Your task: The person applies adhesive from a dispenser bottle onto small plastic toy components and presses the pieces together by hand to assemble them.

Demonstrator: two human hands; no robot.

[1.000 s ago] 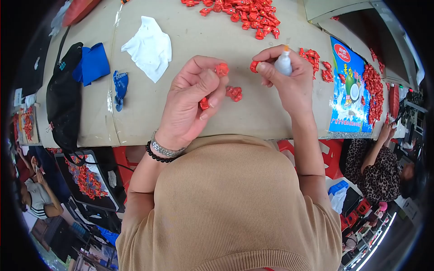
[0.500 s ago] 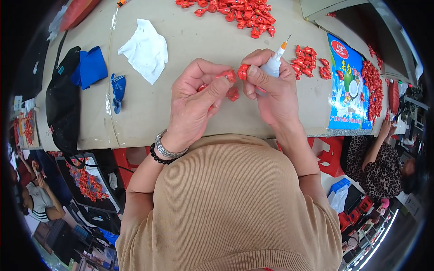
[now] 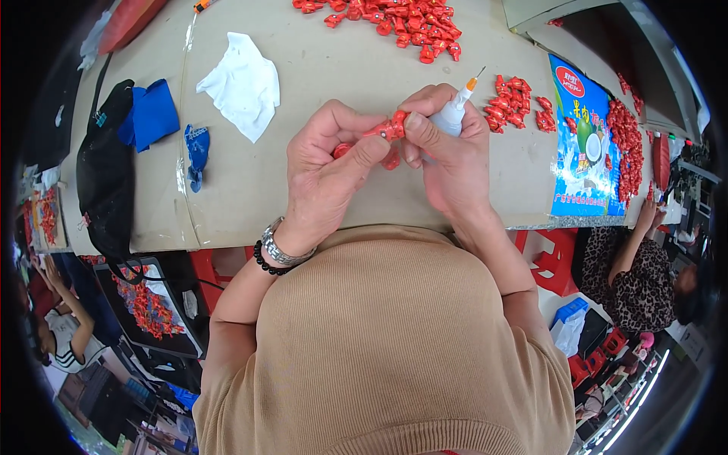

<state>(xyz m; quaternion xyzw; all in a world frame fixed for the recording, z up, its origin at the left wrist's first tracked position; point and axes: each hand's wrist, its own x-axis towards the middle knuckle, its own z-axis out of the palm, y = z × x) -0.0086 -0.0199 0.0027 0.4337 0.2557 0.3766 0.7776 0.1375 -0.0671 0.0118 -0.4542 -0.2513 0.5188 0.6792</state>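
My left hand (image 3: 324, 171) is closed around several small glossy red pieces, one of which, a red figure part (image 3: 385, 130), shows between thumb and fingertips. My right hand (image 3: 460, 163) pinches a smaller red part (image 3: 400, 120) against its end, so the two touch. Tucked in the same right hand is a white squeeze bottle (image 3: 449, 116) with an orange collar and a thin needle tip, pointing up and right, away from the red parts. Fingers hide much of the pieces in both palms.
Heaped red pieces (image 3: 413, 26) lie at the table's far side, with smaller groups (image 3: 509, 102) to the right. A blue printed sheet (image 3: 580, 178) lies beyond them. A white cloth (image 3: 241, 87), blue cloth (image 3: 155, 114) and black bag (image 3: 106, 171) lie left. Other people sit at both sides.
The two red parts, apart before, now meet between my hands. My right hand has shifted slightly left, with the bottle leaning over a little more.
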